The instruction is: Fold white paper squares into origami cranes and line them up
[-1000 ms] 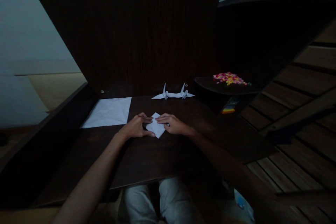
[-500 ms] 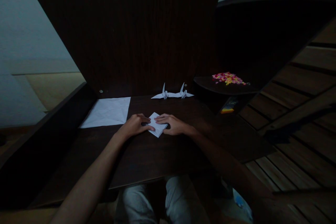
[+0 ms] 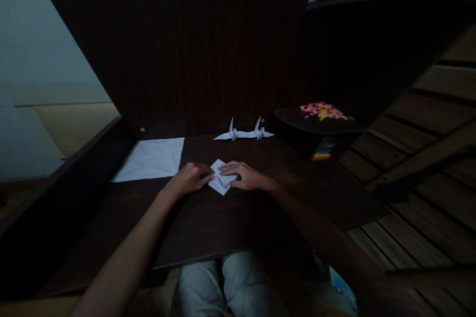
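One folded paper (image 3: 222, 187) lies diamond-wise on the desk (image 3: 193, 230). The left hand (image 3: 190, 177) has thumb and forefinger close together at the paper's left corner; whether they pinch it, I cannot tell. The right hand (image 3: 247, 177) lies on its upper right side, fingers reaching flat across, thumb held apart. Beyond stand two paper cranes (image 3: 234, 135), a white sheet (image 3: 150, 159) to their left, colourful bits (image 3: 323, 110) on a shelf (image 3: 293, 116) to their right.

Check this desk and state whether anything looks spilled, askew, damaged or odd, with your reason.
Mainly the small coloured pieces: they lie in a loose, straggling heap directly on the side shelf, so they could be spilled or piled deliberately. The paper cranes stand upright, and the folded paper shows no visible tear.
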A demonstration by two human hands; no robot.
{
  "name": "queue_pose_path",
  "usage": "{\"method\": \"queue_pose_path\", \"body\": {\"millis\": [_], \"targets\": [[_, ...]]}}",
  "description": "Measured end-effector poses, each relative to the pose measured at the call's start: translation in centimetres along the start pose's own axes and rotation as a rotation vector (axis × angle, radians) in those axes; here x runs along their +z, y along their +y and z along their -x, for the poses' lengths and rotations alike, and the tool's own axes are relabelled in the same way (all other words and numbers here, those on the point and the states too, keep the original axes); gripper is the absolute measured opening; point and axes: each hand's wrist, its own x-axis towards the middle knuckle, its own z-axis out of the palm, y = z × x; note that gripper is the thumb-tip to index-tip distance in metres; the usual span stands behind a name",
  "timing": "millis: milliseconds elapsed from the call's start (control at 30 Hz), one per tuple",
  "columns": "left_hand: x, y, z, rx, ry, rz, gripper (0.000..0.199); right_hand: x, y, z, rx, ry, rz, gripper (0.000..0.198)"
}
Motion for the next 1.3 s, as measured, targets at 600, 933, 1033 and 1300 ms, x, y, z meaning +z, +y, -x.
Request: {"method": "queue_pose_path", "body": {"millis": [600,933,1033,1300], "targets": [[0.4,0.8,0.2,-0.099,-0.031,-0.029,0.052,-0.2,-0.3,0.3,0.033,0.043,-0.049,0.060],[1.2,0.0,0.2,-0.177,-0.059,-0.063,0.070,-0.2,-0.3,0.4,-0.008,0.064,-0.087,0.057],[1.6,-0.2,0.1,-0.187,-0.037,-0.053,0.062,-0.3,-0.5,0.5,-0.007,0.076,-0.105,0.058],[1.8,-0.2,-0.1,-0.190,0.042,0.003,0.053,1.1,-0.1,-0.1,0.107,0.249,-0.030,0.053]]}}
